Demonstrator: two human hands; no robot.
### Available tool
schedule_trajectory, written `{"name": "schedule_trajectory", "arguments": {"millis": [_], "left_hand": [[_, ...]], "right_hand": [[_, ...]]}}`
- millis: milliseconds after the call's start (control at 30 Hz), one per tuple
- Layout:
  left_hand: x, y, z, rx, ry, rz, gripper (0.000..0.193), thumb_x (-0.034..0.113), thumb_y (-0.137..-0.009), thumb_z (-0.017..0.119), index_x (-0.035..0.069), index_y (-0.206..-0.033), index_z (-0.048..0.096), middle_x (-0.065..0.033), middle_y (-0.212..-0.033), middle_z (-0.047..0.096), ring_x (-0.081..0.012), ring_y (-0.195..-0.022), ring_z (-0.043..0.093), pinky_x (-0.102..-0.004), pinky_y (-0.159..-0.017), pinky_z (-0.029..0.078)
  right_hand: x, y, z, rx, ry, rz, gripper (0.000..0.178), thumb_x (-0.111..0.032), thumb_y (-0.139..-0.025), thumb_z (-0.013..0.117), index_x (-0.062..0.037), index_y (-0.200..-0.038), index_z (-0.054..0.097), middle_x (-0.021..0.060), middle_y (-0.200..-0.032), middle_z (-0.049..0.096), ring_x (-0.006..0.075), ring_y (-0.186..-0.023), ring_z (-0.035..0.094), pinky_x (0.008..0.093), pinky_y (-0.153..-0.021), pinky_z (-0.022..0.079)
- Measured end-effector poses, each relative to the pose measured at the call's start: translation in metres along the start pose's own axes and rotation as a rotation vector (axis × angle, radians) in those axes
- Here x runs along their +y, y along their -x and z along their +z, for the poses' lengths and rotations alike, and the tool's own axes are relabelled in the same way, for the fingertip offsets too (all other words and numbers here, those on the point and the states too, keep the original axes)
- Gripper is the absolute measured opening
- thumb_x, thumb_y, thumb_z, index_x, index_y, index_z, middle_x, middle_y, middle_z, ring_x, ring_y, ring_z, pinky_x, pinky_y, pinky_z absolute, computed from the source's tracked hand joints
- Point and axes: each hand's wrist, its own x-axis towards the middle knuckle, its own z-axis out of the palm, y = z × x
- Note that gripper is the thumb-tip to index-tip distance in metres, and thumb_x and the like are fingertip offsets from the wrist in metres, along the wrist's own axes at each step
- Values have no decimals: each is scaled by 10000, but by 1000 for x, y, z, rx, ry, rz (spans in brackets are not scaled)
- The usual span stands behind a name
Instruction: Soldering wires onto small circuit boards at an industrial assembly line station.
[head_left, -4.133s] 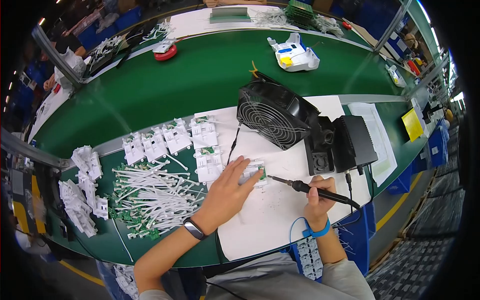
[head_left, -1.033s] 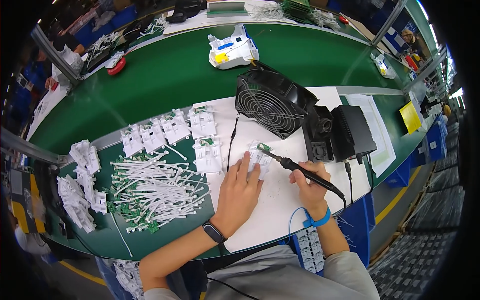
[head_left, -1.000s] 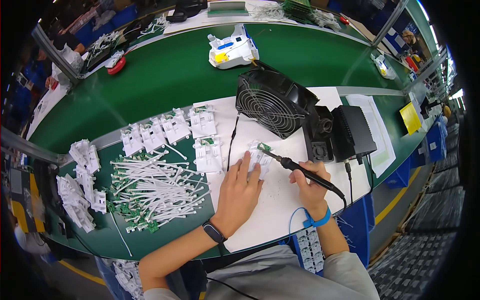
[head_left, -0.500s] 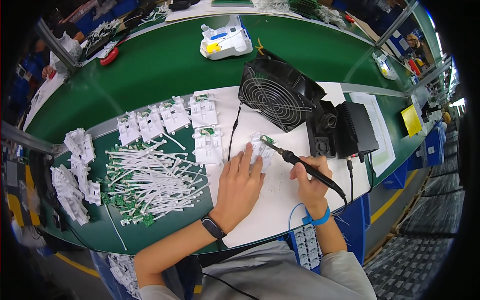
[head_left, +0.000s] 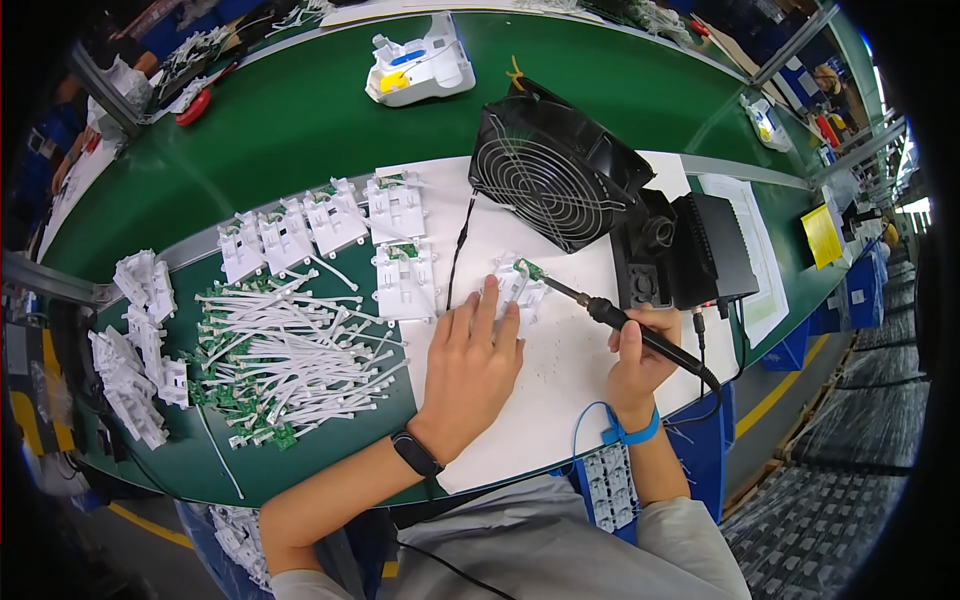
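My left hand (head_left: 470, 360) lies palm down on the white sheet, fingers stretched out, its fingertips at a white plastic housing (head_left: 518, 292). A small green circuit board (head_left: 529, 268) sits at the far end of that housing, which my fingers partly cover. My right hand (head_left: 645, 358) is closed round the handle of a black soldering iron (head_left: 610, 312). The iron slants to the upper left, its tip close to the board's right edge; contact cannot be made out. A dark band is on my left wrist, and a blue strap (head_left: 640, 430) with a cord circles my right.
A black fan (head_left: 545, 180) stands beyond my hands, beside a black soldering station (head_left: 710, 250). White housings (head_left: 405, 280) line the left, near a heap of white cable ties and green boards (head_left: 300, 355). A white device shell (head_left: 420, 65) rests farther back.
My right hand has drawn the soldering iron a little to the right, so its tip shifts from over the board to its right edge. My left hand stays at the housing. The view has shifted slightly.
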Motion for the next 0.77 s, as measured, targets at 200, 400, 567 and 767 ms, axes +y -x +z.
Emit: {"name": "schedule_trajectory", "arguments": {"millis": [200,400,567,767], "left_hand": [[0,-1,2,5,7,6,413,154,-836,774,-1,-1210,692,-239,-1449,552,-360,-1179,585,-470,-1005,462],[-1,0,2,24,-2,9,412,155,-829,777,4,-1203,697,-230,-1435,564,-355,-1174,580,-517,-1100,413],[-1,-1,1,12,-15,30,386,183,-872,723,-36,-1189,704,-276,-1402,576,-380,-1186,592,-516,-1121,398],[-3,4,5,-6,-55,25,449,192,-849,767,14,-1250,672,-221,-1459,545,-349,-1248,561,-538,-1134,383]], "right_hand": [[4,4,-4,38,-17,55,109,-19,-966,652,-4,-1009,553,71,-769,601,85,-661,525,238,-650,412],[-1,0,0,-1,-4,61,128,-10,-951,660,4,-1011,548,82,-774,608,83,-663,510,234,-646,391],[-4,2,0,-2,24,65,131,-27,-960,657,3,-994,534,76,-741,595,85,-633,495,236,-621,383],[4,7,-4,82,-21,-33,199,-143,-993,668,2,-1001,532,87,-726,587,90,-628,484,245,-608,384]]}}
